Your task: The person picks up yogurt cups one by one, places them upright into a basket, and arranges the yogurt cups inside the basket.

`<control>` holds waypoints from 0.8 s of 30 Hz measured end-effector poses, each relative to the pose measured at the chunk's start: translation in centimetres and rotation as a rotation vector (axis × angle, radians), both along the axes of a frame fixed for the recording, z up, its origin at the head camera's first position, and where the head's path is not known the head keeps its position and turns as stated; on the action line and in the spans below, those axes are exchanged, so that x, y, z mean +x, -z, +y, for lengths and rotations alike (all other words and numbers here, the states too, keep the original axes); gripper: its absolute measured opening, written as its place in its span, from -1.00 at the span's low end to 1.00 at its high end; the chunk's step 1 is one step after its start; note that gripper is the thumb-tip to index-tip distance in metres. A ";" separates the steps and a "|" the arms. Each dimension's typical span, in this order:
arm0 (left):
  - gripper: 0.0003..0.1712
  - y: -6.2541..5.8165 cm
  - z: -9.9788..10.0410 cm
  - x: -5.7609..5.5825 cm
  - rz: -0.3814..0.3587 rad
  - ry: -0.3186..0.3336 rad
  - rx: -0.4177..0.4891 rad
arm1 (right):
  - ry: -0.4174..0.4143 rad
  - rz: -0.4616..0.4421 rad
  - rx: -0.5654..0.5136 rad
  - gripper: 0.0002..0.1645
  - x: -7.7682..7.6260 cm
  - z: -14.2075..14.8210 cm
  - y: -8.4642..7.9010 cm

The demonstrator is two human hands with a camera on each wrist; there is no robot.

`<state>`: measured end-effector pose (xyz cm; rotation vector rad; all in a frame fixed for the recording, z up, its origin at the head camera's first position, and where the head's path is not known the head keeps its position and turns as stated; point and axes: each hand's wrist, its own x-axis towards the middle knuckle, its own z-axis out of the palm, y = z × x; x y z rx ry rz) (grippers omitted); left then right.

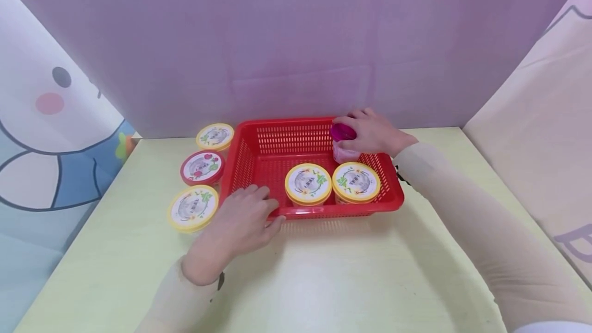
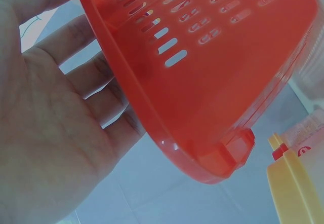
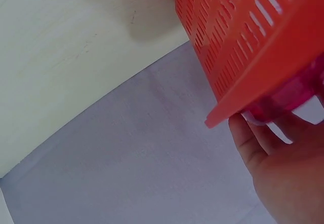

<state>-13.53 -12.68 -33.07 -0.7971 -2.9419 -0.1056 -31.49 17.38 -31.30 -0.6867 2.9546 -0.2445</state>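
Note:
A red plastic basket [image 1: 324, 212] with slotted walls stands in the middle of the table. My left hand [image 1: 240, 220] holds its rim at the front left corner; the left wrist view shows the fingers passing behind the basket wall [image 2: 217, 82]. In the back right corner, my right hand [image 1: 373, 133] grips a pink cup [image 1: 345, 155] by its magenta lid [image 1: 341, 131]. That lid [image 3: 288, 100] appears beside the rim in the right wrist view, partly hidden. Two round tubs with yellow lids, one on the left [image 1: 308, 184] and one on the right [image 1: 356, 182], sit at the basket's front.
Left of the basket stand a back yellow-lidded tub [image 1: 215, 136], a red-lidded tub [image 1: 202, 167] and a front yellow-lidded tub [image 1: 193, 208], in a row. A purple cloth wall [image 1: 296, 55] rises behind the pale table [image 1: 324, 281]. Printed cloths hang at both sides.

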 end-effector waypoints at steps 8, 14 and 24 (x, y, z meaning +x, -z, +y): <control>-0.57 0.0 0.0 0.0 0.003 0.004 0.005 | -0.007 -0.053 0.047 0.11 0.0 -0.1 0.5; -0.57 -0.1 0.1 0.0 -0.001 -0.001 0.000 | -0.028 -0.085 0.005 0.20 0.1 0.2 0.5; -0.57 0.0 0.1 0.0 0.002 0.000 0.001 | -0.006 -0.073 -0.034 0.23 0.3 0.8 0.5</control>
